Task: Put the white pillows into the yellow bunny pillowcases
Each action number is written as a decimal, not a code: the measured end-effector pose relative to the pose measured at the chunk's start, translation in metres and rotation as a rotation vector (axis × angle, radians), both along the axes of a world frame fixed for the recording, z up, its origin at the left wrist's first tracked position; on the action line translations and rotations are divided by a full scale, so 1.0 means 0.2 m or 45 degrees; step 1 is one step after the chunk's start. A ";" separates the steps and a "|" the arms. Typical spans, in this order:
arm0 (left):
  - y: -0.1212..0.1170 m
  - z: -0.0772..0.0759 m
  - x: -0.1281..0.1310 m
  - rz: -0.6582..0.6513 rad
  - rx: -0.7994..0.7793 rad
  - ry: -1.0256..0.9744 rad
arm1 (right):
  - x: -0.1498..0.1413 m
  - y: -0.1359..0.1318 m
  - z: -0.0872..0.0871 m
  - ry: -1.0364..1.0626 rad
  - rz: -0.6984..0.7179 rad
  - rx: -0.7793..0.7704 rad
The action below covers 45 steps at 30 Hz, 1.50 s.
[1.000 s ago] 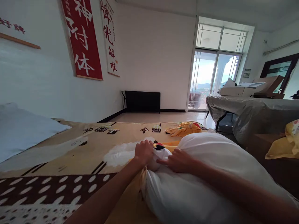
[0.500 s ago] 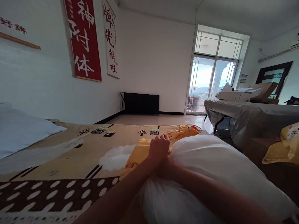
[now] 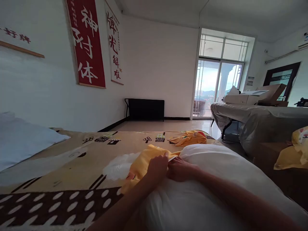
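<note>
A big white pillow (image 3: 211, 183) lies on the bed in front of me. A yellow pillowcase (image 3: 141, 162) bunches at its far left end. My left hand (image 3: 157, 166) is closed on the edge of the yellow pillowcase beside the pillow. My right hand (image 3: 180, 168) rests on the pillow's end right next to it, fingers curled and pinching the same fabric edge. Both forearms stretch in from the bottom of the view.
The bed has a tan patterned sheet (image 3: 79, 166) with a dark dotted band near me. Another white pillow (image 3: 21, 141) lies at left, more yellow cloth (image 3: 189, 138) at the bed's far end. A covered table (image 3: 260, 120) with boxes stands at right.
The yellow pillowcase has been pulled up over the pillow's end, hiding the small red and black patch. My left hand went forward, then back; both hands now meet at the fabric edge.
</note>
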State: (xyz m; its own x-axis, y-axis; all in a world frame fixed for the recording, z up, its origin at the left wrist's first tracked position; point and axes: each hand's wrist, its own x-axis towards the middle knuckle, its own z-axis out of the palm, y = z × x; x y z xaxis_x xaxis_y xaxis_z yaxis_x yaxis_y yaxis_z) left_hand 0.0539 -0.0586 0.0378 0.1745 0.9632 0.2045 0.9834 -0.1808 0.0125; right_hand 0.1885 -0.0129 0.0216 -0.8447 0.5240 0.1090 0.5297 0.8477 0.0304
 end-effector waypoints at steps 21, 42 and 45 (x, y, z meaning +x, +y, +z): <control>0.32 0.11 0.20 -0.067 0.174 0.012 | 0.24 -0.28 0.06 -0.239 -0.346 0.595; 0.20 0.12 -0.11 0.168 0.341 0.098 | 0.45 0.38 0.28 0.026 -0.864 0.443; 0.31 -0.03 -0.09 0.239 0.261 0.022 | 0.35 0.32 0.23 0.017 -0.839 0.389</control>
State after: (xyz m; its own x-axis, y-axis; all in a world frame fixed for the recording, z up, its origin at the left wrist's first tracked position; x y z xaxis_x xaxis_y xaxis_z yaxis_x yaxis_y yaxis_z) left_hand 0.0353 0.0027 0.0320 0.0024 0.9178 0.3971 0.9997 0.0073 -0.0230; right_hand 0.2593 0.0503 0.0680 -0.3613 0.8681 0.3404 0.9296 0.3066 0.2047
